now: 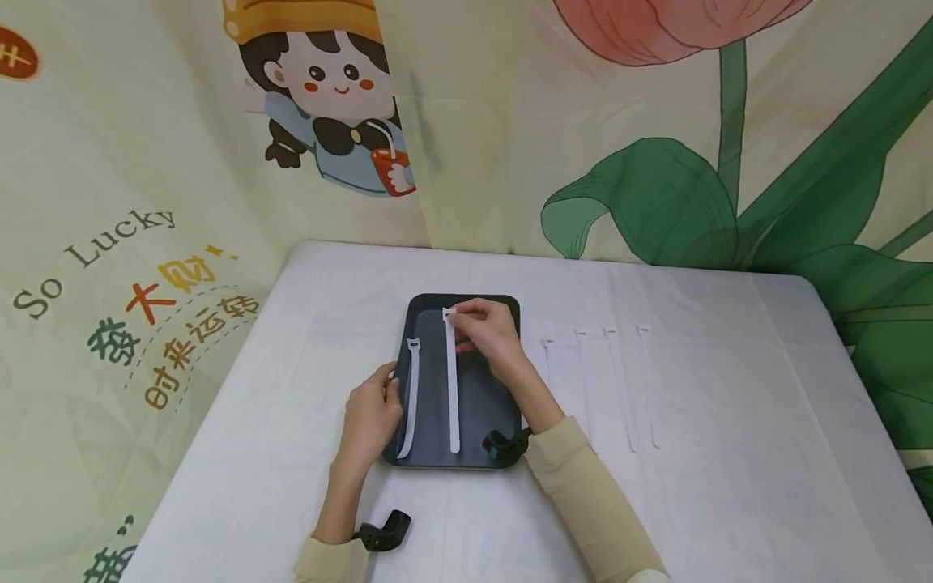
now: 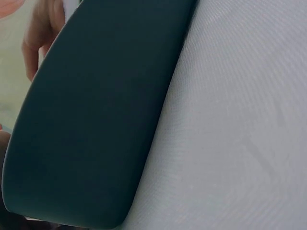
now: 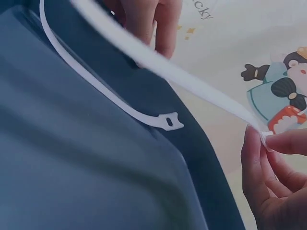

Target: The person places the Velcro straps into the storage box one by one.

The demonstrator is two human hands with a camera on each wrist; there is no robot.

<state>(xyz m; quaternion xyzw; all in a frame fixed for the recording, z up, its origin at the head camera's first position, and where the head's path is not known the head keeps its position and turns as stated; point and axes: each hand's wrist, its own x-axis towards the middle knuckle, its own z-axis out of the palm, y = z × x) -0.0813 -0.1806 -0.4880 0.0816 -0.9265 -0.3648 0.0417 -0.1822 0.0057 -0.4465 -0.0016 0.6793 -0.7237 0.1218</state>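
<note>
While the right hand (image 1: 487, 330) hangs over the upper middle of the frame, its thumb and fingers narrowed to a pinch, it holds the white strap (image 1: 452, 380) by the slotted head. The left hand (image 1: 370, 417), left of centre, grips the dark tray (image 1: 433, 405) by its left rim, thumb and fingers close together there.

The relation that counts, I'd judge, is how the held strap stands over the tray floor. From the head view its long axis runs almost straight down the frame, the head pointing to the top and the rounded tail to the bottom, all of it within the tray's outline. The right wrist view shows the pinched end raised clear of the tray; whether the tail touches the floor, I can't tell. The right hand is the nearer, being on it; the left is a little way off, toward the lower left.

Just inside the left rim, closer to the left hand, lies a second strap (image 1: 413, 389), also head to the top, its tail bending toward the lower left. Further out, right of the tray, four more straps (image 1: 622, 390) lie side by side on the white table (image 1: 729, 486), heads up the frame, tails leaning slightly right where they show.
</note>
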